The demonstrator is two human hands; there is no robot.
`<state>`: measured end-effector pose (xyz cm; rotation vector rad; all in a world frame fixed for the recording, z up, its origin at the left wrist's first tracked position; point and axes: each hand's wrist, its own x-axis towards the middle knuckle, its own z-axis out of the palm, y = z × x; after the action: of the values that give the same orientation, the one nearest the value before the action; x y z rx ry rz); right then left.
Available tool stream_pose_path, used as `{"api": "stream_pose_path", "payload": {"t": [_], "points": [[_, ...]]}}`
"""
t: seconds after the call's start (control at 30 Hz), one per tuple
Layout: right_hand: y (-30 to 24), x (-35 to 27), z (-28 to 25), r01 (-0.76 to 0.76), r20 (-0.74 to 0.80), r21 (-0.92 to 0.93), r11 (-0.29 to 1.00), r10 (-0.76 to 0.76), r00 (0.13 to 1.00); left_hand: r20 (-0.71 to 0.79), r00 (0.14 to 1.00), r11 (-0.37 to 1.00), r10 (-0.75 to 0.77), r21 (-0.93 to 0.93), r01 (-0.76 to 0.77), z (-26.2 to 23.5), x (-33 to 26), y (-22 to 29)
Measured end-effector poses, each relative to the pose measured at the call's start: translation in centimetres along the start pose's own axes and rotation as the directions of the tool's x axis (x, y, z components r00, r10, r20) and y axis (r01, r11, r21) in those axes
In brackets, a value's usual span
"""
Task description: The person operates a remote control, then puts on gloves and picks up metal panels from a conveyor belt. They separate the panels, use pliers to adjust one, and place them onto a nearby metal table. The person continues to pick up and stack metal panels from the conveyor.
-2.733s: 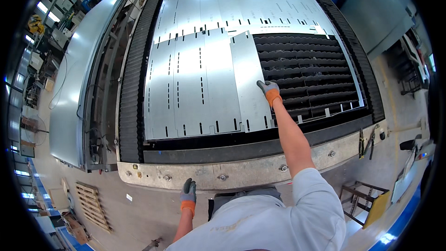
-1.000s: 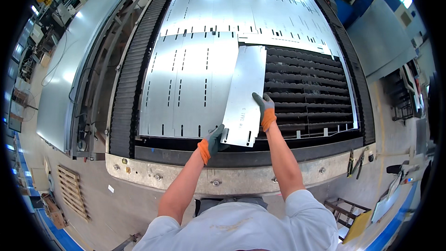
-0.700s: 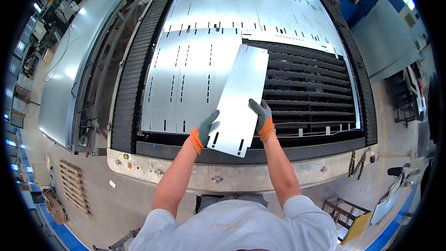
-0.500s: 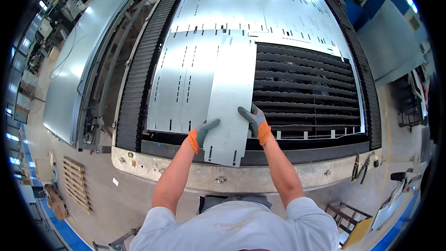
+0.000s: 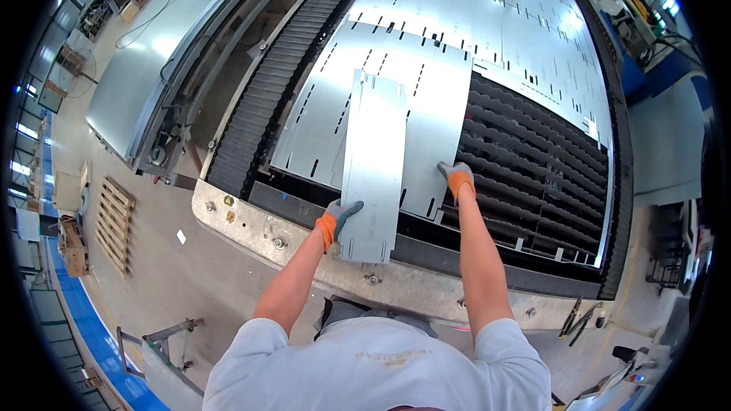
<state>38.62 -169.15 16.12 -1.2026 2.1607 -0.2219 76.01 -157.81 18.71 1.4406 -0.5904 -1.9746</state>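
A long, narrow sheet metal panel [image 5: 375,160], with slots near its near end, overhangs the front of the cutting bed. My left hand [image 5: 343,218], in a grey glove with an orange cuff, grips its left edge, thumb on top and fingers hidden underneath. Beneath and to the right lies a second sheet metal panel [image 5: 432,137], on the slatted bed. On that panel's right edge is my right hand [image 5: 455,176], gloved the same way; its thumb lies over the edge and the other fingers are mostly hidden.
Dark wavy slats [image 5: 533,160] show right of the panels. Farther back lies a large slotted metal sheet [image 5: 487,7]. Pliers [image 5: 583,325] rest on the bed's front ledge [image 5: 411,283] at right. A stack of metal sheets [image 5: 152,46] stands left, near a wooden pallet [image 5: 114,224].
The narrow panel has shifted left, off the panel beside the slats, with my left hand still on it. My right hand has let go of it and moved right to the other panel's edge.
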Motion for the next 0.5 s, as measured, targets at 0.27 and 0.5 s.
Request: {"api": "stream_pose_path", "payload": {"t": [0.27, 0.5], "points": [[0.8, 0.6, -1.2, -0.15, 0.24, 0.678, 0.72, -0.023, 0.971, 0.0, 0.991, 0.976, 0.134, 0.171, -0.132, -5.0, -7.1, 3.7], [-2.5, -2.8, -0.9, 0.215, -0.203, 0.87, 0.444, -0.073, 0.976, -0.117, 0.981, 0.981, 0.152, 0.141, -0.135, -11.5, -12.7, 1.3]]}}
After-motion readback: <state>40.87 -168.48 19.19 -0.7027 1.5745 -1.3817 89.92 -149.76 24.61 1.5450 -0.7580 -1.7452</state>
